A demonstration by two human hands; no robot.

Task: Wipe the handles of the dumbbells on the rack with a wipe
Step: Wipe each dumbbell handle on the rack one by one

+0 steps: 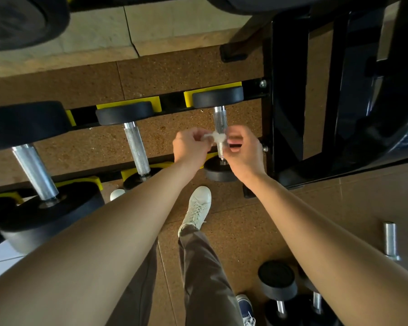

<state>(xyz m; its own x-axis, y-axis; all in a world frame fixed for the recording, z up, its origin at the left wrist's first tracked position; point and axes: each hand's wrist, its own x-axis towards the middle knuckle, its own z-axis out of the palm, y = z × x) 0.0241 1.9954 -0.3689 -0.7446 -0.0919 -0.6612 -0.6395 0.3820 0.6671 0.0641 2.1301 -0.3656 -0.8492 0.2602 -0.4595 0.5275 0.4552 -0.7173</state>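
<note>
1. Spanning the view, the black rack (283, 128) carries three dumbbells across yellow cradles.
2. At far left sits the largest dumbbell (34, 171), well apart from both hands.
3. Beside it rests the middle dumbbell (137, 149), its knurled grip bare.
4. Nearest the rack upright lies the smallest dumbbell (218, 97).
5. On that bar's left, the left hand (190, 145) pinches one end of the wipe.
6. Opposite, the right hand (244, 151), fingers curled, holds the other end.
7. Drawn between both hands, the wipe (216, 137) lies against the handle (219, 118) about mid-length. Whether it wraps fully round cannot be told.
</note>
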